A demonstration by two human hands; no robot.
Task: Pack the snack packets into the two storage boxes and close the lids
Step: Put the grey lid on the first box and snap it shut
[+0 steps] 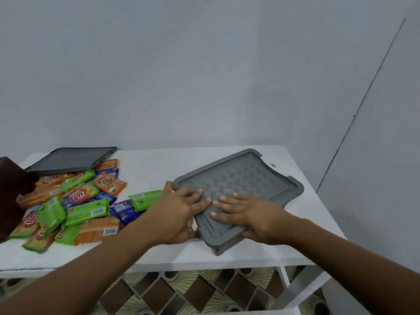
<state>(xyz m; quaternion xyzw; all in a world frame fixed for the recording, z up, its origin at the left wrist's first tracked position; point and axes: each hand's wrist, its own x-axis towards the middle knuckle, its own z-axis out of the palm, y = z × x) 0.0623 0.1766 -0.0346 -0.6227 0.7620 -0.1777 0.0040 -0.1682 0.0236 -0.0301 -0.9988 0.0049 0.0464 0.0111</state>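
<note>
Grey lid (241,185) sat on box near desk (150,164) front edge; left hand (179,208) and right hand (247,214) lay flat on it, grip open, clasping nothing. Snack packets (75,201) heaped left; bare desk between.

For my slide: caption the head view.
Both hands, left hand and right hand, press a grey lid beside snack packets.

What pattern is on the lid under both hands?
A grey woven checkerboard pattern on the lid, clearest in the head view.
</note>
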